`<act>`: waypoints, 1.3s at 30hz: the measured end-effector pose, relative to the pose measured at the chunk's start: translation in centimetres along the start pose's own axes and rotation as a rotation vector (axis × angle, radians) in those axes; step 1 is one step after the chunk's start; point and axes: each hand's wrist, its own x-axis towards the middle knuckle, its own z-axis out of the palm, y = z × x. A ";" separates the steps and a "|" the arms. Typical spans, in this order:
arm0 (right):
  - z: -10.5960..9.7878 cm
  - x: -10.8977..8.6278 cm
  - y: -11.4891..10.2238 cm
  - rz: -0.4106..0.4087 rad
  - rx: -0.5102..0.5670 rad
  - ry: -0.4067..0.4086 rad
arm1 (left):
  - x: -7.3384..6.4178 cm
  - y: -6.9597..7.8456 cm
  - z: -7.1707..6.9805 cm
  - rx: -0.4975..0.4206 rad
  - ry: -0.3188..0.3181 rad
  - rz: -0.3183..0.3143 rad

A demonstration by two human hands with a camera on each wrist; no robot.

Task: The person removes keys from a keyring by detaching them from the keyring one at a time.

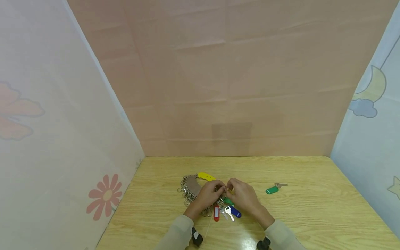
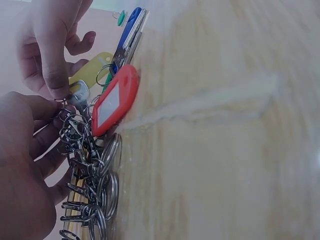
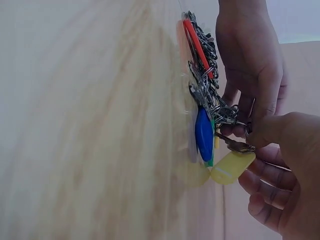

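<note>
A curved holder fringed with metal clasps and split rings (image 1: 186, 192) lies on the table, its yellow end (image 1: 206, 176) showing past the hands. At its right part my left hand (image 1: 210, 192) pinches a small metal clasp (image 2: 64, 114). My right hand (image 1: 245, 196) meets it there, thumb and finger pinching the ring of a key (image 3: 235, 145) with a yellow tag (image 3: 233, 167). The fingertips of both hands nearly touch. Below them hang or lie a red tag (image 1: 216, 213), a blue tag (image 1: 235, 211), a green tag (image 1: 228, 201) and silver keys (image 1: 229, 212).
A separate key (image 1: 281, 185) with a green tag (image 1: 272, 190) lies to the right on the wooden table (image 1: 312, 208). A brown sheet (image 1: 187, 86) stands behind the table, with patterned white panels on both sides.
</note>
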 end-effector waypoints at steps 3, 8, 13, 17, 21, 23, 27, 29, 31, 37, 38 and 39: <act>0.0 0.0 0.0 -0.022 0.007 0.019 | 0.0 0.0 0.0 -0.005 0.006 -0.004; 0.0 0.1 0.1 -0.045 0.015 0.032 | 0.0 0.0 -0.2 -0.014 0.011 -0.008; -0.2 0.0 0.2 -0.053 0.039 0.036 | 0.1 -0.1 -0.3 -0.016 0.010 0.000; -0.4 0.1 0.4 -0.074 0.055 0.051 | 0.3 -0.1 -0.4 -0.020 0.010 0.001; -0.6 0.1 0.5 -0.079 0.052 0.044 | 0.3 -0.1 -0.5 -0.018 0.007 0.003; -0.6 0.1 0.5 -0.073 0.053 0.035 | 0.3 -0.1 -0.5 -0.018 0.003 -0.001; -0.5 0.1 0.6 -0.045 0.062 0.014 | 0.2 0.0 -0.5 -0.014 0.000 -0.005; -0.5 0.1 0.5 -0.028 0.069 0.008 | 0.2 0.0 -0.5 -0.014 0.001 -0.003; -0.4 0.2 0.5 -0.016 0.081 0.006 | 0.2 0.0 -0.5 -0.015 0.000 -0.007; -0.2 0.6 0.4 -0.005 0.116 -0.011 | 0.4 -0.3 -0.6 -0.028 -0.007 -0.002; -0.2 0.6 0.3 -0.003 0.119 -0.015 | 0.4 -0.3 -0.6 -0.029 -0.007 0.000; -0.2 0.7 0.3 -0.002 0.120 -0.020 | 0.4 -0.4 -0.6 -0.028 -0.007 0.003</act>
